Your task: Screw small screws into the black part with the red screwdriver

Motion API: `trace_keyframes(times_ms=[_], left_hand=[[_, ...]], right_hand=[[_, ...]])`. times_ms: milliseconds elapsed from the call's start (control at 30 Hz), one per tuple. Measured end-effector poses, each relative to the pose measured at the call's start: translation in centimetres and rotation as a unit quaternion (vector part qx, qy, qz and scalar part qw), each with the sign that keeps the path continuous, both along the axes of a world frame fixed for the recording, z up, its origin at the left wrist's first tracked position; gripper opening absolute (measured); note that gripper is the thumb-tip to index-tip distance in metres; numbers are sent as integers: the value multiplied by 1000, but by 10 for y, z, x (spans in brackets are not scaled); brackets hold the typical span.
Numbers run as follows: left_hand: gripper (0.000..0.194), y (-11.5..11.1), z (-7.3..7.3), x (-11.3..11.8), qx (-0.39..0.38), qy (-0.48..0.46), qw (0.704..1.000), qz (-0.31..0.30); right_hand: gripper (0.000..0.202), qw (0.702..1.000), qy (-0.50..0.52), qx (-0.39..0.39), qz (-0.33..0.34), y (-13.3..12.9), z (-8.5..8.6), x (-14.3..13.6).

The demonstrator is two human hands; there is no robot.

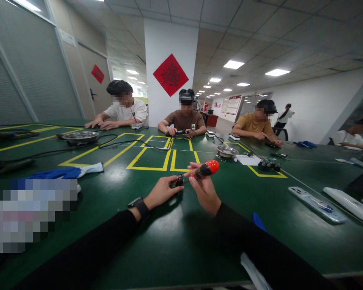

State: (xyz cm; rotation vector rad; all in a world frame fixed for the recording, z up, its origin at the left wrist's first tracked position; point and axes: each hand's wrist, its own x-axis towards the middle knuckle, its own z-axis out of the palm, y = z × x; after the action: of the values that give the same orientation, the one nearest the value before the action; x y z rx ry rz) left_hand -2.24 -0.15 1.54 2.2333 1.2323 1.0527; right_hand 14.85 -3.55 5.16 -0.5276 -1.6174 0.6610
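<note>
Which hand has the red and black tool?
The right hand holds the red and black tool; the left hand, above the dark wristband, holds a small dark part instead.

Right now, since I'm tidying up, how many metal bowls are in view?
2. The left bowl is towards the table's far left; the right bowl is right of centre, beside white paper. Others may be hidden.

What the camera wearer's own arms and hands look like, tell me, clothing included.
The left sleeve and right sleeve are long and black, with no visible markings or cables. The left hand is bare, with a dark watch-like band at the wrist. The right hand is bare too, no band showing.
</note>
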Motion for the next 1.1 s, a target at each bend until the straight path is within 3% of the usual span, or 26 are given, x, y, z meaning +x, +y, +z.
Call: trace_keyframes(times_ms=[100,267,500,767,1100], left_hand=[[29,0,0,0,-2,2,1000,-3],[28,-1,-1,1,6,15,1000,5],[28,0,-4,-1,18,27,999,2],[27,1,-4,-1,0,8,1000,-4],[26,-1,1,0,-17,2,1000,-10]], right_hand=[[17,1000,4,3,-13,1,1,2],[22,993,76,-61,72,6,-3,-2],[15,996,-69,26,-57,9,-6,8],[19,998,-10,-49,-25,14,-17,7],[23,994,56,-92,17,15,-14,4]])
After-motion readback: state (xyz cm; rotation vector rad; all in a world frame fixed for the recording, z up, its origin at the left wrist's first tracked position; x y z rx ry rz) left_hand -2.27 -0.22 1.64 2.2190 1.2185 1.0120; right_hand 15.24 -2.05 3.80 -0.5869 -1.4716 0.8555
